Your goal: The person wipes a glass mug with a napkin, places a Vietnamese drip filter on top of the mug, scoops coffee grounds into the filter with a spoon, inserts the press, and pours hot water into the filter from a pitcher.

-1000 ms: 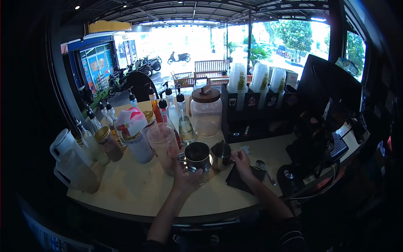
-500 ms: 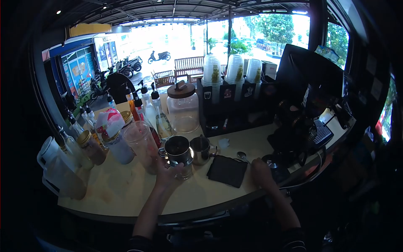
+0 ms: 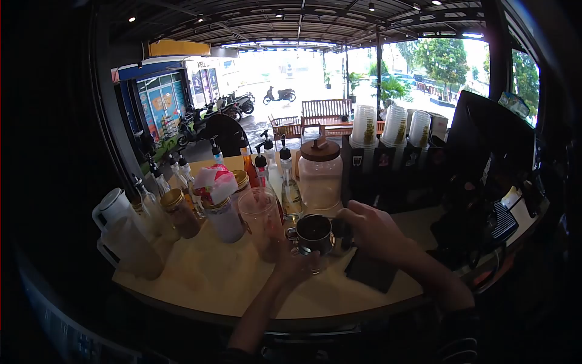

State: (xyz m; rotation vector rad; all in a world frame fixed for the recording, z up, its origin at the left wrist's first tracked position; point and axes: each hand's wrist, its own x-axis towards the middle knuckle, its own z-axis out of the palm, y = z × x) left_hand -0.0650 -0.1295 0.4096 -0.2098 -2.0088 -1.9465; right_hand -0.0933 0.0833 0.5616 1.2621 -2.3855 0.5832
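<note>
My left hand (image 3: 297, 267) is wrapped round the lower part of a clear glass (image 3: 316, 262) that carries a metal drip filter (image 3: 314, 233) with dark contents. My right hand (image 3: 376, 233) is raised just right of the filter, above a metal jug (image 3: 344, 233) that it partly covers. Its fingers are pinched together; what they hold, if anything, cannot be made out. Beneath the right forearm lies a dark folded cloth (image 3: 371, 272). A tall clear plastic pitcher (image 3: 260, 221) stands close to the left of the filter.
Pump bottles (image 3: 291, 194), lidded jars (image 3: 224, 219) and two plastic jugs (image 3: 130, 249) stand on the left of the counter. Behind the filter is a big glass jar (image 3: 321, 182) with a wooden lid. Cup stacks (image 3: 394, 127) top a black rack; dark equipment (image 3: 464, 224) stands right.
My right hand first moved right to beside the spoon, then came back left and up, near the filter. The left hand stays on the glass. The camera view has shifted.
</note>
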